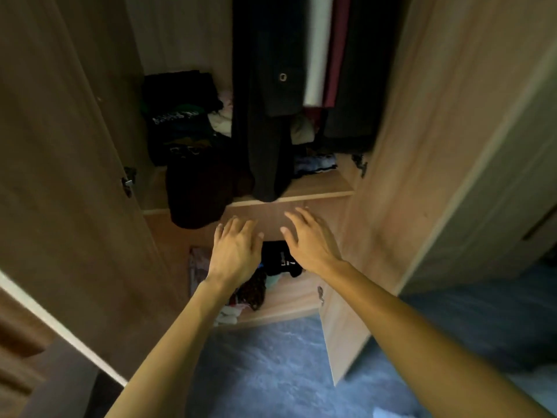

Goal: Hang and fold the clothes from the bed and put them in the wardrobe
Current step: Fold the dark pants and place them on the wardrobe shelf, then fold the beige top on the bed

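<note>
L hand [235, 251] & R hand [313, 242] are held flat, fingers slack, nothing grasped. Black folded top [278, 260] is seen just below, between both, in wardrobe [301, 297] lower compartment; R hand judged nearer.

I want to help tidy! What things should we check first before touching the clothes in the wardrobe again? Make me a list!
1. Wardrobe doors open: ok, both swung wide.
2. Left hand free: ok, fingers straight, holding nothing.
3. Right hand free: ok, also holding nothing.
4. Black garment in the lower compartment: ok, it lies between the hands. Whether it is neatly folded: cannot tell.
5. Bare room on the shelf: ok, on its right side.
6. Dark pile fully on the shelf: not ok, it bulges over the front edge.
</note>
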The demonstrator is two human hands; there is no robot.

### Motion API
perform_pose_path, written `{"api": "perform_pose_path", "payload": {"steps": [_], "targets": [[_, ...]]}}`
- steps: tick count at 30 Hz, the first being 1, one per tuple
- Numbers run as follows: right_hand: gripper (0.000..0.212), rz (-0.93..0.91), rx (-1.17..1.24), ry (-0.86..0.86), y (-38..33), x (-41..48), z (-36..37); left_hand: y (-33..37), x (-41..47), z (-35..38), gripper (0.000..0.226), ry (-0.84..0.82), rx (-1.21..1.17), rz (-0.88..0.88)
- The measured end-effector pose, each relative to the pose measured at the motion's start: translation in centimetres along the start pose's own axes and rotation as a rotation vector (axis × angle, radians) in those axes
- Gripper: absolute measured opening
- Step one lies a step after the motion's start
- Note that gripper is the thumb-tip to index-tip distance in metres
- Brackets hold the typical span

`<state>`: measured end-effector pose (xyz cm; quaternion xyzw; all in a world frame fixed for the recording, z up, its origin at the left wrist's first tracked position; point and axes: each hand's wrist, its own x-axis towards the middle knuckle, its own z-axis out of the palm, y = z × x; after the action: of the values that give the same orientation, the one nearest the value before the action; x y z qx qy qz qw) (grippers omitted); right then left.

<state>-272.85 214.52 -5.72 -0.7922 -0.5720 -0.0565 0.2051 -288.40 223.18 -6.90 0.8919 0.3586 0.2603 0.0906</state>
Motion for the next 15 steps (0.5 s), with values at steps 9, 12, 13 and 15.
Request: {"api": "perform_pose_path", "payload": {"steps": [9,12,13,15], "targets": [[0.036,0.234,-0.080,0.215,9.3,-18.6,-7.3,14.6,-8.6,4.2,0.044,-0.171,-0.139,0.231],[0.039,0.359,-0.114,0.268,12.1,-27.8,-9.8,21.3,-13.1,5.6,0.060,-0.230,-0.219,0.357],[0.042,0.405,-0.114,0.278,13.0,-31.2,-10.6,23.7,-15.0,6.1,0.061,-0.255,-0.252,0.395],[0.045,0.501,-0.125,0.306,14.6,-38.1,-12.2,28.8,-19.2,6.8,0.057,-0.293,-0.325,0.482]]}}
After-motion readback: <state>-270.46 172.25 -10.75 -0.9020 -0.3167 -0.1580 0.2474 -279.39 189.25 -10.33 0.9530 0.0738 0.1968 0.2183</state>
